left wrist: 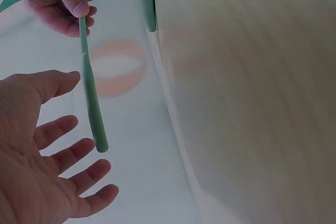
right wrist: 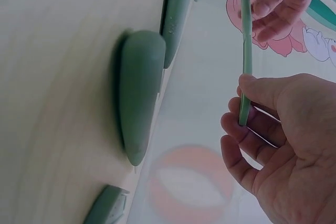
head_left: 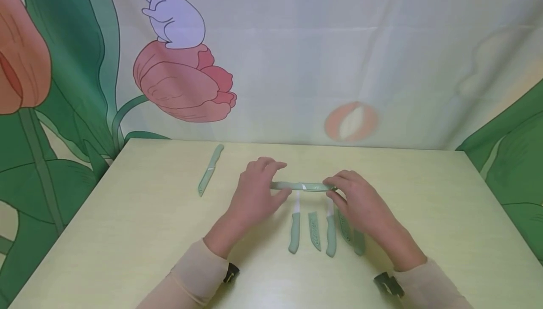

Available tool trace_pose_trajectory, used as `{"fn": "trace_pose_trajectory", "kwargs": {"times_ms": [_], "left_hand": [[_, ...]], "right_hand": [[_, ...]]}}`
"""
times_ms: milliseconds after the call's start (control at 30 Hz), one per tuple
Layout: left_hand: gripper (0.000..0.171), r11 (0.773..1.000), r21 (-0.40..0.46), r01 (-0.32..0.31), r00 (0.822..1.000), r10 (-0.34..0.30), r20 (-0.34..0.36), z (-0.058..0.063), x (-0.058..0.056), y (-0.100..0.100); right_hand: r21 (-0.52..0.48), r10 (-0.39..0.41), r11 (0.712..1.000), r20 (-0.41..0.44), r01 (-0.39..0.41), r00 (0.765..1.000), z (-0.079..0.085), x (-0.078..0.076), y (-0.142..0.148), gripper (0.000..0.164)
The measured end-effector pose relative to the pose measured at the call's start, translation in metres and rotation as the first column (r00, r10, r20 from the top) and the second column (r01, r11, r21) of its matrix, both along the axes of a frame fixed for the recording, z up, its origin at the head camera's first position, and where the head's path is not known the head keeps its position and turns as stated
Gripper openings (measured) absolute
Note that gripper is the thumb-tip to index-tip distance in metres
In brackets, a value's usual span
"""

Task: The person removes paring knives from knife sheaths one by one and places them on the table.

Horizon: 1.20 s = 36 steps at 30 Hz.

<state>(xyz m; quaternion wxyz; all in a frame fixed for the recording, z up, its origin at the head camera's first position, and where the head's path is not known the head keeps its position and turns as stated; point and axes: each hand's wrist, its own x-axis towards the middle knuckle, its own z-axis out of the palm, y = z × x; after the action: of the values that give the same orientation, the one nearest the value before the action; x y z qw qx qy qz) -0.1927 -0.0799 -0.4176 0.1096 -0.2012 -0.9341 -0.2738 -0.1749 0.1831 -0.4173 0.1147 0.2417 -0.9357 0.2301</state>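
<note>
A green-handled knife [head_left: 292, 185] in a green sheath [head_left: 316, 187] is held level above the table. My right hand [head_left: 360, 200] pinches its sheathed end between thumb and fingers, as the right wrist view confirms. Around the handle end is my left hand [head_left: 254, 193], fingers spread; in the left wrist view that hand [left wrist: 37, 145] stands apart from the handle [left wrist: 93, 108]. Below lie two knives with pale blades, one on the left [head_left: 294, 233] and one in the middle [head_left: 331, 236]. A loose sheath [head_left: 314, 231] rests between them. My right hand partly hides another sheath [head_left: 344, 228] and a green handle [head_left: 359, 243].
Farther left on the table [head_left: 140, 215] lies a sheathed green knife [head_left: 209, 171], set apart from the others. Behind the table's back edge hangs a curtain [head_left: 275, 64] printed with flowers and a white animal. Both wrists wear black straps.
</note>
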Motion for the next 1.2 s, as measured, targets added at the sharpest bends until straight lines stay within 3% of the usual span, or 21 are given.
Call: {"fn": "trace_pose_trajectory", "kwargs": {"times_ms": [133, 400, 567, 1200], "left_hand": [[0.048, 0.992, -0.129, 0.011, 0.996, -0.022, -0.083, 0.003, 0.004, 0.003], [0.040, 0.963, -0.267, 0.028, 0.993, -0.058, -0.103, 0.007, 0.010, 0.009], [0.035, 0.955, -0.296, 0.034, 0.992, -0.068, -0.105, 0.007, 0.013, 0.011], [0.021, 0.956, -0.291, 0.025, 0.988, -0.068, -0.137, 0.007, 0.015, 0.012]], "right_hand": [[0.005, 0.001, 1.000, 0.003, -0.001, 1.000, 0.000, 0.000, 0.000, 0.024], [0.014, 0.007, 1.000, 0.002, -0.007, 1.000, 0.003, 0.002, -0.004, 0.025], [0.016, 0.010, 1.000, 0.006, -0.010, 1.000, 0.004, 0.004, -0.007, 0.026], [0.011, 0.017, 1.000, 0.001, -0.017, 1.000, 0.002, 0.004, -0.007, 0.026]]}}
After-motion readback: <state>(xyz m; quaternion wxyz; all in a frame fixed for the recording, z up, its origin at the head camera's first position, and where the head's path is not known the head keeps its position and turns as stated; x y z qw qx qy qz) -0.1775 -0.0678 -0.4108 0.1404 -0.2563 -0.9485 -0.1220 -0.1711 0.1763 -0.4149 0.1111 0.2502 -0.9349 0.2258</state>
